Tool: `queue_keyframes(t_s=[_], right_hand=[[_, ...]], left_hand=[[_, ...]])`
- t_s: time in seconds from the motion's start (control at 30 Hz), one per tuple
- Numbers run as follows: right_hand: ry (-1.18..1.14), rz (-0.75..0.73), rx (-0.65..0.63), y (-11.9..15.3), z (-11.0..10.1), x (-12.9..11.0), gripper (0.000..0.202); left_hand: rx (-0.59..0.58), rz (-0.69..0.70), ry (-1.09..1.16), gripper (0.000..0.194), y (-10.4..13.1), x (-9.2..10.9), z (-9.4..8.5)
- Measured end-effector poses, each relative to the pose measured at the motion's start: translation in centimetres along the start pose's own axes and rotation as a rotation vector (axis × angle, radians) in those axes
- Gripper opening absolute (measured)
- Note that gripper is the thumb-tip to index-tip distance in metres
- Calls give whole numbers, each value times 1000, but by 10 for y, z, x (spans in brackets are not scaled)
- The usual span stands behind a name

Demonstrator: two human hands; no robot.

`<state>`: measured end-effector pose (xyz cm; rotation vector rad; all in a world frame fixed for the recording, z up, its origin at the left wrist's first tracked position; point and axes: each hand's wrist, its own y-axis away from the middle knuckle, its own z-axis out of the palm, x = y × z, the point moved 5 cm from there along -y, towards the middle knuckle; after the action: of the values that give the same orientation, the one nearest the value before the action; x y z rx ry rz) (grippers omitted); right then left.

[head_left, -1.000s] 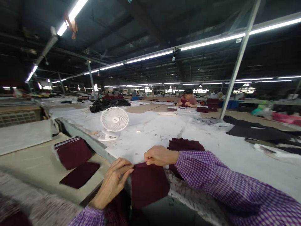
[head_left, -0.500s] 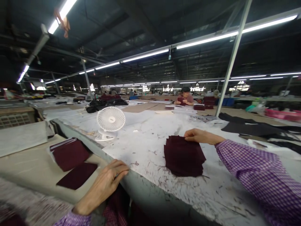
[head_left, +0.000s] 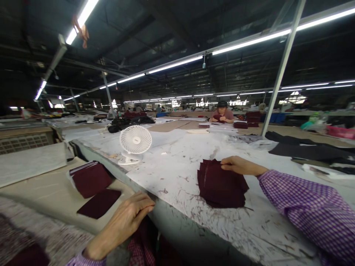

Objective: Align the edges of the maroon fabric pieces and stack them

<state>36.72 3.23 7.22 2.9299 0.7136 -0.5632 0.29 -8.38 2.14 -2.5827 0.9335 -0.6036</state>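
Observation:
A loose stack of dark maroon fabric pieces [head_left: 222,186] lies on the white-covered table, its edges uneven. My right hand [head_left: 234,165] pinches the stack's upper edge, thumb and fingers closed on the cloth. How many layers it grips I cannot see. My left hand [head_left: 135,210] rests by the table's near edge, fingers bent and pressed together. Anything inside it is hidden. Beyond its wrist, on a lower beige surface, lie a neat pile of maroon fabric pieces [head_left: 93,179] and a single maroon piece [head_left: 100,204] partly beside it.
A white fan [head_left: 135,139] stands on the white table cover [head_left: 172,166] near its left edge. Thread scraps litter the front. Black cloth [head_left: 307,147] lies at right by a metal post [head_left: 283,70]. Across the table, a person [head_left: 222,113] handles maroon cloth near more stacks.
The whole view has shifted slightly, so things sit further right. A pale crease line now shows on the stack's left part, and my right hand still grips its upper edge.

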Motion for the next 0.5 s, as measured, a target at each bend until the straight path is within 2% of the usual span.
queue_keyframes(t_s=[0.1, 0.17, 0.2, 0.27, 0.37, 0.43, 0.5], right_hand=[[-283, 42, 117, 4, -18, -1, 39], [-419, 54, 56, 8, -17, -3, 40], [-408, 51, 2, 9, -13, -5, 40], [-237, 34, -59, 10, 0, -6, 33], [54, 50, 3, 6, 16, -1, 26], [91, 90, 14, 3, 23, 4, 31], [76, 78, -47, 1, 26, 7, 25]], left_hand=[[7, -20, -9, 26, 4, -2, -1], [28, -27, -26, 26, 6, 0, -5], [40, -25, -37, 26, 7, 3, -8], [48, -18, -59, 25, 11, 8, -16], [17, -25, -77, 23, 24, 9, -27], [8, -52, -95, 21, 41, -2, -33], [53, -60, -95, 25, 68, -19, -37]])
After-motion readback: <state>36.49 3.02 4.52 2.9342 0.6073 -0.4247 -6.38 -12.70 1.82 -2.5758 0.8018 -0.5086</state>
